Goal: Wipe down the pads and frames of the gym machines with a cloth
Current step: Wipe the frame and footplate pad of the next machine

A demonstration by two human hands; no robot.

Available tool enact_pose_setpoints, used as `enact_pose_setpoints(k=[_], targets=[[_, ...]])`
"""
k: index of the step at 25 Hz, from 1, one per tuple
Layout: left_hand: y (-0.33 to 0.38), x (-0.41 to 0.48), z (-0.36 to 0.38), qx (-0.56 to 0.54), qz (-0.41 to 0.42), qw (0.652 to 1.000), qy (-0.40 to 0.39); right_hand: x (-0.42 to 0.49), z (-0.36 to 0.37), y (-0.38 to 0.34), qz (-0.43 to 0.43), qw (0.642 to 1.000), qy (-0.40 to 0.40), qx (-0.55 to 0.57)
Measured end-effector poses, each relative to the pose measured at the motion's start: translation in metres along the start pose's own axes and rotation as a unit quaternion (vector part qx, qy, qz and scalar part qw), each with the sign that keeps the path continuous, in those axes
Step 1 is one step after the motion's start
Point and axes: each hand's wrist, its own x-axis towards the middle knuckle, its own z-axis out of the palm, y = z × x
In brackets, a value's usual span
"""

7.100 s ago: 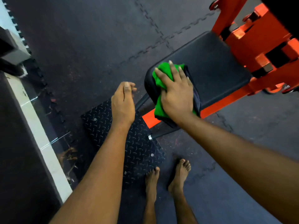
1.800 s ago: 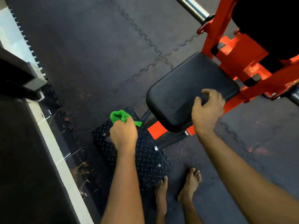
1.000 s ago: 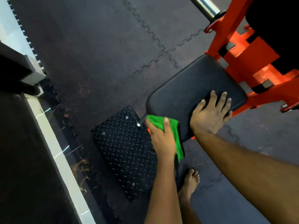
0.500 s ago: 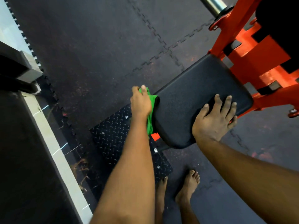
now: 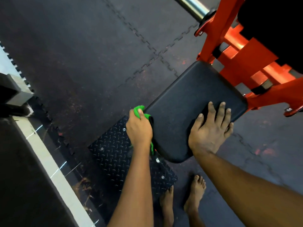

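The left hand (image 5: pixel 139 131) grips a green cloth (image 5: pixel 136 109), fingers curled round it, and presses it against the left edge of the black seat pad (image 5: pixel 185 102). The right hand (image 5: pixel 209 133) lies flat on the pad's near right side, its fingers (image 5: pixel 221 112) straight, spread and holding nothing. The pad joins an orange frame (image 5: pixel 246 63). Below lies a black tread plate (image 5: pixel 111 154) on the rubber floor (image 5: pixel 73 54), bare feet (image 5: pixel 195 190) beside it

Light is dim and uneven: a bright streak glares on the steel bar (image 5: pixel 191 4), glossy patches shine on the orange frame (image 5: pixel 246 53), while the floor (image 5: pixel 82 54) and lower left corner stay murky. Wide-angle bending curves the edges, and the green cloth (image 5: pixel 139 110) looks slightly smeared.
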Motion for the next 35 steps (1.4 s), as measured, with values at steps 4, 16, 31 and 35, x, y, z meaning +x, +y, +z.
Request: enact_pose_setpoints(k=[4, 16, 31, 35], targets=[[0.039, 0.071, 0.011, 0.203, 0.108, 0.955, -0.187, 0.0, 0.0, 0.0, -0.001, 1.0, 0.008, -0.007], [0.092, 0.057, 0.041, 0.234, 0.297, 0.907, -0.187, 0.001, 0.0, 0.002, -0.004, 1.0, 0.011, -0.002], [0.222, 0.063, 0.15, 0.302, 0.42, 0.808, -0.282, 0.001, 0.007, 0.006, -0.008, 1.0, 0.028, 0.011], [0.198, 0.063, 0.136, 0.305, 0.501, 0.771, -0.248, 0.0, 0.004, 0.006, -0.001, 0.999, 0.026, 0.018]])
